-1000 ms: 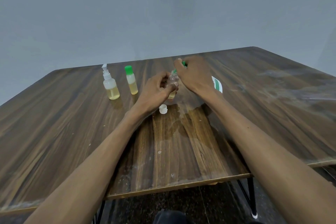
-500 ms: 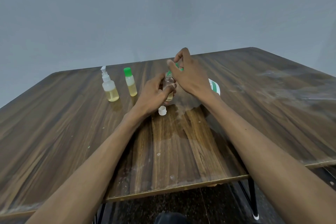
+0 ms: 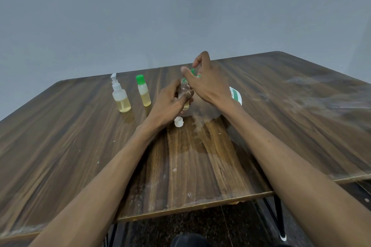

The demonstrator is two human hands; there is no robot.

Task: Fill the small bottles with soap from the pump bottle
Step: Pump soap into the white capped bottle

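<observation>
My left hand (image 3: 170,102) grips a small clear bottle (image 3: 185,89) upright, with a little yellow soap at its bottom and its neck uncapped. The bottle's mouth sits right under the green pump head (image 3: 193,71) of the pump bottle (image 3: 235,95). My right hand (image 3: 208,84) rests on top of that pump head, thumb stretched out to the left and index finger lifted. The right hand and wrist hide most of the pump bottle; only part of its white and green label shows. A loose white cap (image 3: 178,121) lies on the table just in front of my left hand.
To the left on the wooden table (image 3: 80,146) stand a white spray bottle (image 3: 120,96) and a green-capped small bottle (image 3: 144,91), both partly filled with yellow soap. A wet patch spreads near the cap. The table's front edge lies close to me.
My right hand has risen from its low, pressed-down position on the pump head, and its index finger has lifted. My left hand still holds the small bottle under the nozzle.
</observation>
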